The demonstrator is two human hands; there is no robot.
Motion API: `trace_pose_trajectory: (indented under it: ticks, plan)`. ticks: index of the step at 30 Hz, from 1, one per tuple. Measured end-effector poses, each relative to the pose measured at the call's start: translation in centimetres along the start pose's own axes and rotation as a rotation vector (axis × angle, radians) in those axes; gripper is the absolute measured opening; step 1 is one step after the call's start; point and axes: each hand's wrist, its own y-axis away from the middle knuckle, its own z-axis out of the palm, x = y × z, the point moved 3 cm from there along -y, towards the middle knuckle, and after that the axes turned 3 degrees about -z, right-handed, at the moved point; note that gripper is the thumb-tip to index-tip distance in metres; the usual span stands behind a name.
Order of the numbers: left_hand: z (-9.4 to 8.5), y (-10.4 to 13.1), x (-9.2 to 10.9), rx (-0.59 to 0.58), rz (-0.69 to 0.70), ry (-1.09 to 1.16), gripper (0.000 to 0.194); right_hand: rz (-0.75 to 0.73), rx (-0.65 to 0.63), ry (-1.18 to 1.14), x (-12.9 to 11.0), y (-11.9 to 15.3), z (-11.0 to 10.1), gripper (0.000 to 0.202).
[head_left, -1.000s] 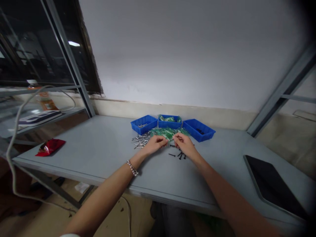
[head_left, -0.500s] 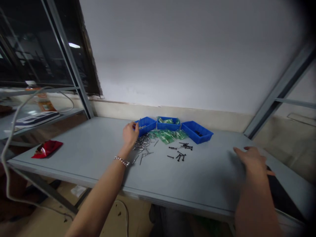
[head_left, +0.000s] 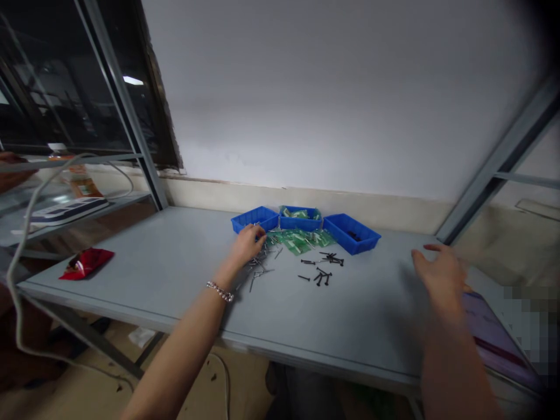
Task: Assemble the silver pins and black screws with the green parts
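My left hand (head_left: 247, 245) is over the pile of silver screws (head_left: 261, 263), just in front of the left blue bin (head_left: 255, 221). Its fingers are curled together; whatever they hold is too small to make out. Beside the pile lie green-and-clear plastic packets (head_left: 300, 242). Several black screws (head_left: 322, 276) are scattered on the table to their right. My right hand (head_left: 438, 274) hovers at the table's right side, holding nothing, thumb and fingers apart. A device with a lit screen (head_left: 492, 332) lies beside that forearm.
Behind the packets stands a middle blue bin (head_left: 300, 223) with more packets. The right blue bin (head_left: 351, 234) has dark pieces inside. A red wrapper (head_left: 86, 263) lies at the table's left. A bottle (head_left: 83, 182) and another person's hand (head_left: 13, 170) are beyond the left post.
My left hand has moved right, from the left bin's edge to over the silver screws. The device's screen has lit up. Another person's hand has appeared at the far left.
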Motion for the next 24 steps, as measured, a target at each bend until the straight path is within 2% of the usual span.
trace_pose_trajectory:
  ticks: [1,2,5,8,11,13,15,19,24]
  plan:
    - [0.6,0.2,0.4,-0.088,0.022,-0.014,0.015,0.092,-0.012,-0.010,-0.4,0.4,-0.2,0.040]
    - [1.1,0.5,0.8,-0.154,0.018,-0.041,0.014,0.122,-0.026,-0.034,-1.0,0.8,-0.3,0.038]
    - [2.2,1.0,1.3,-0.233,-0.057,-0.130,0.014,0.060,-0.024,-0.094,-3.3,1.7,-0.6,0.033]
    - [2.7,1.1,1.4,-0.251,-0.096,-0.169,0.012,-0.164,-0.028,-0.152,-6.3,2.1,-0.2,0.028]
    - [2.6,0.9,1.7,-0.239,-0.062,-0.192,0.014,-0.441,-0.053,-0.224,-9.9,2.8,0.8,0.023]
    - [2.2,0.8,2.2,-0.207,-0.023,-0.182,0.016,-0.635,-0.118,-0.297,-12.2,3.9,2.0,0.020]
    - [1.8,0.9,3.0,-0.172,0.020,-0.107,0.018,-0.737,-0.205,-0.402,-13.7,5.4,3.5,0.018]
    - [1.5,1.7,5.3,-0.170,0.160,0.139,0.017,-0.827,-0.425,-0.563,-15.1,8.9,6.0,0.020]
    - [2.3,2.8,7.4,-0.205,0.272,0.333,0.015,-0.827,-0.579,-0.676,-15.4,10.7,6.1,0.033]
